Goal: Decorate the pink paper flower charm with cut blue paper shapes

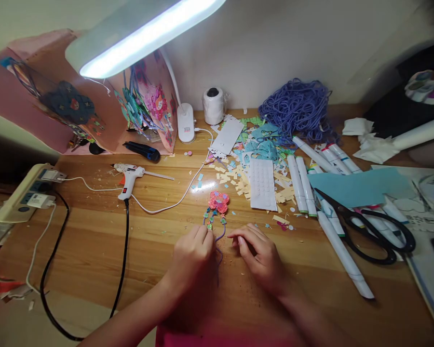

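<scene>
On the wooden table lies a pink flower-shaped ornament (219, 202) with purple cords and small green and blue pieces hanging below it. My left hand (196, 248) is closed over the lower end of the left cords; its fingertips face down and what they pinch is hidden. To the right of the cords, my right hand (257, 251) rests with bent fingers, thumb near the index finger, and nothing visible in it. A loose purple cord (220, 232) runs between the two hands.
A white glue gun (130, 179) with a black cable lies left. Black scissors (365, 226), white markers (297, 185) and blue paper (358, 184) are right. Behind are paper scraps, a purple cord heap (298, 108), a thread spool (213, 107) and a cutter (142, 151). A lamp (148, 36) hangs above.
</scene>
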A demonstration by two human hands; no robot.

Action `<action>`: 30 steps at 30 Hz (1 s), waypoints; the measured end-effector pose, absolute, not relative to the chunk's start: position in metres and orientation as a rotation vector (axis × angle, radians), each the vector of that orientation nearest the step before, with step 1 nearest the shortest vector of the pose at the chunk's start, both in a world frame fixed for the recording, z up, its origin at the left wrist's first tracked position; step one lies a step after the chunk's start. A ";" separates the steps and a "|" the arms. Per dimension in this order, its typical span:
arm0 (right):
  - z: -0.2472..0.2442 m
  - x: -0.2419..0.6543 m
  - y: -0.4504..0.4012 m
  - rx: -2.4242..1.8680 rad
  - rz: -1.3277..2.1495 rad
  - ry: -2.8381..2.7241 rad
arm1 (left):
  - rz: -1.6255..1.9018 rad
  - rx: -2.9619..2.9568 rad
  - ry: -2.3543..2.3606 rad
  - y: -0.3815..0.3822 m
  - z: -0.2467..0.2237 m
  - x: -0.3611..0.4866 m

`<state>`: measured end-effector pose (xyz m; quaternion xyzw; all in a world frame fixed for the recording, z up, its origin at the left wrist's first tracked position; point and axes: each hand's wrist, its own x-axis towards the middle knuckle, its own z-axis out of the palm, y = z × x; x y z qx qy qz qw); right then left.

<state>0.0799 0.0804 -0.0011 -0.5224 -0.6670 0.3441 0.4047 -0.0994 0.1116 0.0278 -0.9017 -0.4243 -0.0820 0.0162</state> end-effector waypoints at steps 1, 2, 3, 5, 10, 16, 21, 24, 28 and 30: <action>-0.001 0.080 0.080 -1.315 0.866 -1.685 | -0.250 -2.807 -1.316 0.112 0.028 -0.099; -0.001 0.080 0.080 -1.312 0.866 -1.688 | -0.246 -2.812 -1.311 0.112 0.028 -0.099; -0.001 0.080 0.080 -1.309 0.866 -1.690 | -0.242 -2.818 -1.302 0.112 0.028 -0.099; 0.000 0.081 0.080 -1.306 0.868 -1.693 | -0.236 -2.828 -1.288 0.112 0.028 -0.099; 0.000 0.080 0.080 -1.302 0.864 -1.685 | -0.217 -2.838 -1.276 0.112 0.025 -0.099; -0.002 0.080 0.080 -1.302 0.868 -1.676 | -0.193 -2.877 -1.288 0.111 0.025 -0.104; -0.002 0.080 0.080 -1.274 0.872 -1.710 | -0.205 -2.879 -1.348 0.108 0.030 -0.104; -0.001 0.081 0.080 -1.259 0.865 -1.731 | -0.228 -2.874 -1.368 0.107 0.034 -0.105; -0.001 0.082 0.080 -1.264 0.873 -1.719 | -0.166 -2.856 -1.369 0.106 0.034 -0.112; -0.001 0.082 0.080 -1.259 0.880 -1.713 | -0.097 -2.876 -1.327 0.106 0.031 -0.116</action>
